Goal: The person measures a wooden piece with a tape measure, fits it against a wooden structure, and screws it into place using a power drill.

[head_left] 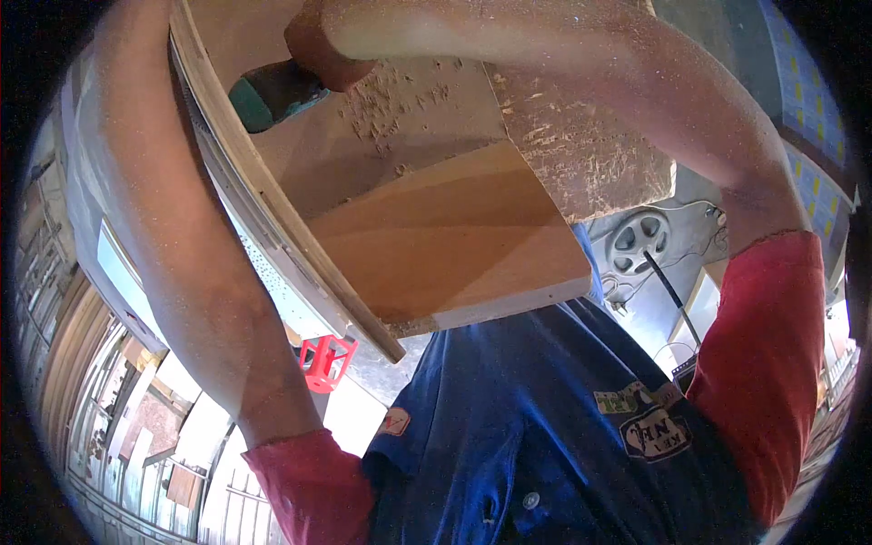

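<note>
My right hand [329, 50] reaches in from the upper right, its fingers closed on a dark green and black hand tool [272, 96]. The tool rests on a brown wooden board [445, 241]; its exact kind is not clear. Small shavings [391, 104] are scattered on the wood beside it. My left forearm [182, 200] stretches up along the left side, and the hand itself lies beyond the upper edge of the view. Between that forearm and the board runs a long narrow wooden strip [282, 213], which looks curved here.
A scuffed wooden surface [590, 150] extends at the right of the board. Below it are a grey spoked wheel [638, 243] and a black rod or hose [670, 295]. A red plastic stool [327, 363] stands at lower left. Stacked boards [77, 372] line the far left.
</note>
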{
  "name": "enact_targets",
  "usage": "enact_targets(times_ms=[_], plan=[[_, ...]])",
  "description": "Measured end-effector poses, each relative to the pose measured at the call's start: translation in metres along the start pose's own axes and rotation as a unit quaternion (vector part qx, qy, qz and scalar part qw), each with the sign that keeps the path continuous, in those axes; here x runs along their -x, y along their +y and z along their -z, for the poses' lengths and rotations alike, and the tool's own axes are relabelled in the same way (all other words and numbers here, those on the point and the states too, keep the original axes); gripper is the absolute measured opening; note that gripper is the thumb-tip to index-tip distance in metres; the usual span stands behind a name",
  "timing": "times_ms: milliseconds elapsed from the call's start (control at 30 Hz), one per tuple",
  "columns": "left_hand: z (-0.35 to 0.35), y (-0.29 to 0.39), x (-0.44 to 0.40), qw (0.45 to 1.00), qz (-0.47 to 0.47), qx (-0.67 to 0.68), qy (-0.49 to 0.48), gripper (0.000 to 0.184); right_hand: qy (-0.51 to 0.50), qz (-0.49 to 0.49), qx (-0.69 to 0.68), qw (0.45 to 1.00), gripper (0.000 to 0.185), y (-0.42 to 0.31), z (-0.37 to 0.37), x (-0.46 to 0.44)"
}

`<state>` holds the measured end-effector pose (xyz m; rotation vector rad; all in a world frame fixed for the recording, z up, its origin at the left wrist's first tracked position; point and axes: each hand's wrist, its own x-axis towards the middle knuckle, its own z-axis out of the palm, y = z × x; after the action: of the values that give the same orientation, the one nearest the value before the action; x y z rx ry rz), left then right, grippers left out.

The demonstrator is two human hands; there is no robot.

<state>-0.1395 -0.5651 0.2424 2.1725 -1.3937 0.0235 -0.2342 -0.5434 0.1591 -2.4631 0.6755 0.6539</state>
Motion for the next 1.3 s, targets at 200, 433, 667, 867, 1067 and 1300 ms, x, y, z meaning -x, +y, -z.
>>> enact_targets(times_ms=[200, 433, 667, 867, 1067, 1300], plan=[[-0.002, -0.021, -0.019, 0.999, -0.008, 0.037, 0.009, 0.058, 0.029, 0.003, -0.009, 1.0, 0.026, 0.001, -0.008, -0.017], [0.001, -0.031, -0.02, 0.961, -0.024, 0.264, -0.077, 0.06, 0.026, 0.032, -0.002, 0.999, 0.025, 0.017, 0.016, 0.04], [-0.005, -0.031, -0.012, 0.987, -0.095, 0.129, 0.023, 0.051, 0.141, 0.003, -0.083, 0.986, 0.028, 0.086, 0.016, 0.036], [-0.003, -0.023, -0.011, 0.982, -0.086, 0.169, -0.01, 0.049, 0.137, -0.117, -0.271, 0.946, 0.024, 0.126, 0.046, 0.016], [-0.006, -0.027, -0.012, 0.987, -0.08, 0.136, 0.019, 0.052, 0.189, 0.0, -0.298, 0.936, 0.03, 0.138, 0.049, -0.029], [-0.005, -0.027, -0.01, 0.979, -0.016, 0.205, -0.014, 0.055, 0.166, -0.057, -0.321, 0.931, 0.032, 0.12, 0.06, -0.032]])
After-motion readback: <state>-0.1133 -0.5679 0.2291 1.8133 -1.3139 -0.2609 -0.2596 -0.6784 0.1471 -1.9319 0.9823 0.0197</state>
